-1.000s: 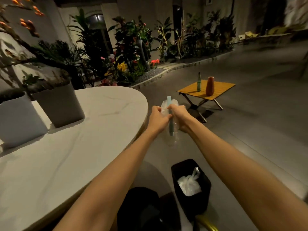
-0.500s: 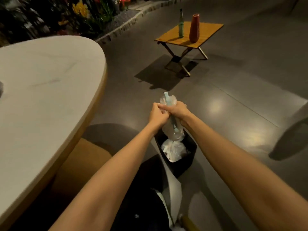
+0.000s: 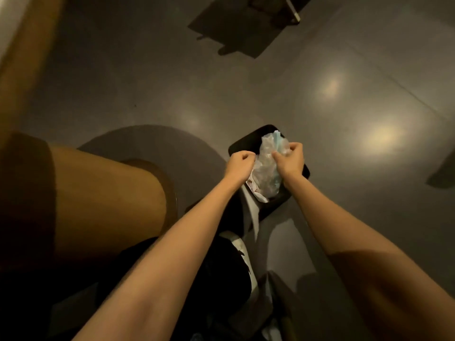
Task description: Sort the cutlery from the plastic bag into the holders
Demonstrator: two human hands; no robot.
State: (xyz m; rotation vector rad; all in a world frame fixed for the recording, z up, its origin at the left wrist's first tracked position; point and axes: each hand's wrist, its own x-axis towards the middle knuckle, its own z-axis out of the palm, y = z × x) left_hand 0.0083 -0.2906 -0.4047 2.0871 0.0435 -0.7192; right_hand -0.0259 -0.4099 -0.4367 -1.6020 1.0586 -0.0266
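A crumpled clear plastic bag (image 3: 267,166) hangs over a black bin (image 3: 242,142) on the floor. Something pale blue (image 3: 278,139) shows through the bag's top. My right hand (image 3: 289,159) grips the bag's right side with curled fingers. My left hand (image 3: 240,163) is curled into a fist at the bag's left edge; whether it pinches the plastic cannot be told. White crumpled waste (image 3: 257,193) lies inside the bin under the bag. No cutlery holders are in view.
The table's edge and tan base (image 3: 29,45) rise at the left, with a tan seat (image 3: 103,198) below it. Grey floor (image 3: 344,107) spreads around the bin. A small table's leg and shadow (image 3: 236,28) lie at the top.
My head has tilted sharply down, so the garden and low table left the view. Both hands lowered the bag onto the bin, and my left hand has drawn slightly apart from the right.
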